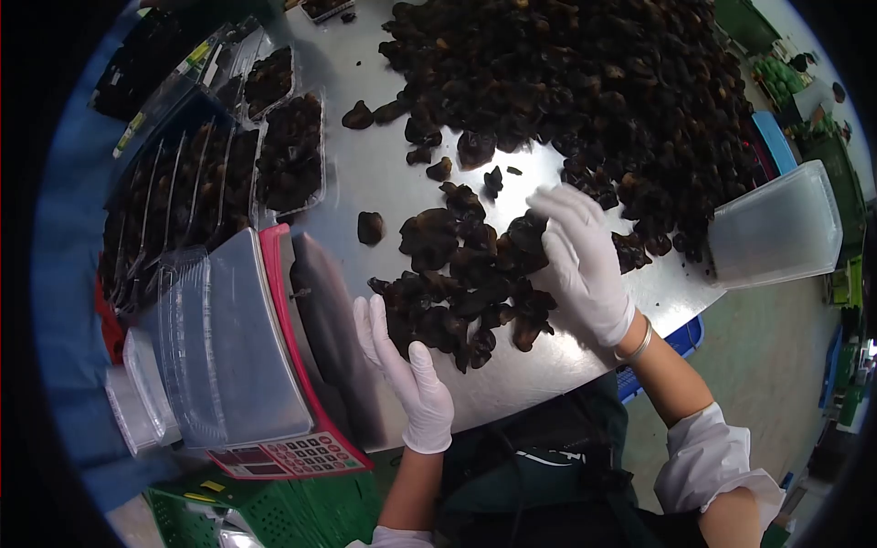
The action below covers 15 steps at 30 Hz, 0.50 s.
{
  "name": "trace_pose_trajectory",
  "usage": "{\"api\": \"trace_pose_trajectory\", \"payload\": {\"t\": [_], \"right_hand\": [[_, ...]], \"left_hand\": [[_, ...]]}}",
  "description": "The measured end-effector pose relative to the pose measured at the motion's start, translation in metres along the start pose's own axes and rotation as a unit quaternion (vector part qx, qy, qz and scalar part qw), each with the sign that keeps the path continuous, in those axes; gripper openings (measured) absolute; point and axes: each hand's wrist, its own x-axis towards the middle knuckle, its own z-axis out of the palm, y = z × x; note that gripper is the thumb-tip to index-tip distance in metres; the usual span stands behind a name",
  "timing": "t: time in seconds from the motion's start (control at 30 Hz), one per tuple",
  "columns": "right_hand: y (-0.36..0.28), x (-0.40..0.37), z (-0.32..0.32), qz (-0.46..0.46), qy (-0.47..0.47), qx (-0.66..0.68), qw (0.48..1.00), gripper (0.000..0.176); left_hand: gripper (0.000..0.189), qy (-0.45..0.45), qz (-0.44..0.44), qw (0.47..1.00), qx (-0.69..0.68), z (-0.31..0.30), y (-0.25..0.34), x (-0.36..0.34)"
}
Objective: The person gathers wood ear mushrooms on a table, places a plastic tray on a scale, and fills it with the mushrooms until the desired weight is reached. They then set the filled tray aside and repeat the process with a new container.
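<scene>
A small pile of dark wood ear mushrooms [452, 310] lies on the metal table between my hands. My left hand [406, 384], in a white glove, is at the pile's near left edge with its fingers stretched out and thumb apart. On the other side, my right hand [585, 265], also gloved, rests against the pile's right edge, fingers extended and slightly bent. Neither hand is wrapped around a piece. A single loose mushroom [370, 228] sits left of the pile. Beyond is a large heap of wood ears [557, 73].
At left stands a pink-edged scale [274, 457] with stacked clear plastic trays [233, 338] over it. Filled trays [290, 151] line the table's left side. A translucent plastic container [776, 228] is at the right edge. Below are a green crate [311, 511] and a blue basket [681, 338].
</scene>
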Motion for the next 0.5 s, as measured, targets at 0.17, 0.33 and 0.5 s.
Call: {"api": "trace_pose_trajectory", "payload": {"t": [0.17,0.33,0.5], "right_hand": [[-0.015,-0.029,0.017,-0.009,-0.226,0.018,0.974,0.058],[-0.005,0.015,0.013,-0.043,-0.220,0.078,0.971,0.039],[0.031,0.070,0.046,-0.095,-0.068,0.003,0.993,0.035]], "left_hand": [[0.056,0.009,0.019,0.999,0.034,0.002,0.000,0.000],[0.056,0.035,0.026,0.999,0.017,0.000,-0.006,-0.003],[0.063,0.089,0.002,0.992,-0.090,0.003,-0.015,-0.003]]}}
